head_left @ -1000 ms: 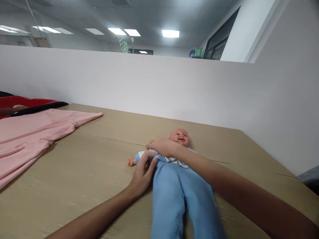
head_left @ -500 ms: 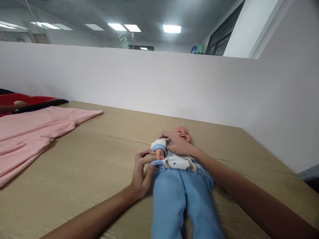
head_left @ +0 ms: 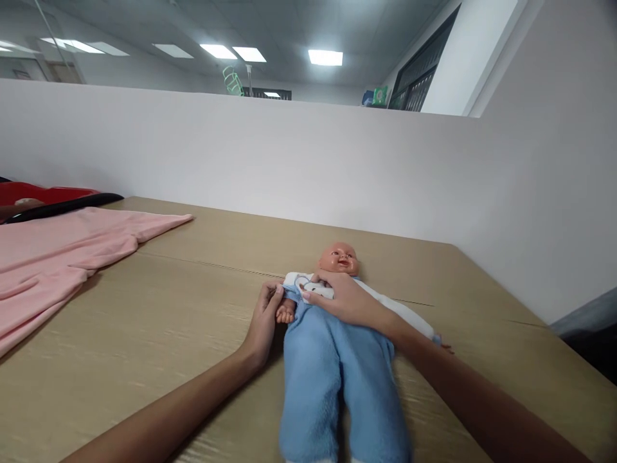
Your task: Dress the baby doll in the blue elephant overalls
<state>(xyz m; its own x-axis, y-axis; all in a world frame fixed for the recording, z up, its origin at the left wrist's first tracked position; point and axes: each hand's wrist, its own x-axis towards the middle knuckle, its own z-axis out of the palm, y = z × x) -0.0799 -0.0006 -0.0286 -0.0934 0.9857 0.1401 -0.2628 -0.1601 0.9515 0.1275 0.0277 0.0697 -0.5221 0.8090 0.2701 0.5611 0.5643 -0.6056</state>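
Observation:
A baby doll (head_left: 339, 258) lies on its back on the table, head away from me. It wears a white printed shirt (head_left: 400, 311) with blue cuffs and light blue trousers (head_left: 315, 379). My left hand (head_left: 265, 321) is closed at the blue cuff of the doll's sleeve on the left, thumb and fingers pinching the cloth. Just below that cuff the doll's small hand (head_left: 286, 311) sticks out. Across the doll's chest lies my right hand (head_left: 349, 299), its thumb and fingers closed on the shirt front. The doll's other arm stretches out to the right, partly behind my forearm.
Pink cloth (head_left: 72, 257) is spread over the table's left side. Behind it stands a red tub-like thing (head_left: 43, 193) with a black edge. A white partition wall (head_left: 270, 154) borders the brown table (head_left: 193, 341) at the back and right.
My right hand has moved down from near the doll's face and shoulder to the chest. The doll's hand and left-side sleeve have moved lower and outward, with my left hand now at the cuff.

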